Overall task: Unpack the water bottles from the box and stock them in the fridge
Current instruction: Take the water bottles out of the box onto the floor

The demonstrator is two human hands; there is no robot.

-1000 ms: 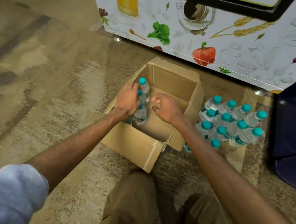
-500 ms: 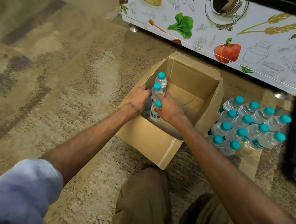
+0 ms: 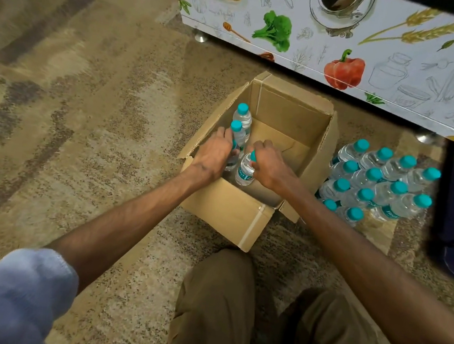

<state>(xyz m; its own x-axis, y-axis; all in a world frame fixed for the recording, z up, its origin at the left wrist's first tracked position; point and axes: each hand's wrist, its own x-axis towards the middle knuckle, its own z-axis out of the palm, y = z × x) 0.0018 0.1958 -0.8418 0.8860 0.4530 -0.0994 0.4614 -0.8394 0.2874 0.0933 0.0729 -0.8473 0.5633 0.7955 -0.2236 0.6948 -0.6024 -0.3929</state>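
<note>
Patterned carpet (image 3: 82,108) lies under everything. A white printed cabinet (image 3: 391,65) stands well beyond the fingertips. The open cardboard box (image 3: 230,216) sits on the carpet with both hands reaching inside. A cluster of water bottles (image 3: 371,185), 12 teal caps showing, stands outside the box, off to the right of the right knuckles. The left hand (image 3: 212,156) curls its fingers round 1 bottle (image 3: 230,164) that it mostly hides. The right hand (image 3: 272,166) wraps its fingers over the cap and neck of another upright bottle (image 3: 245,173). 2 more bottles (image 3: 242,118) stand just past the left fingertips.
</note>
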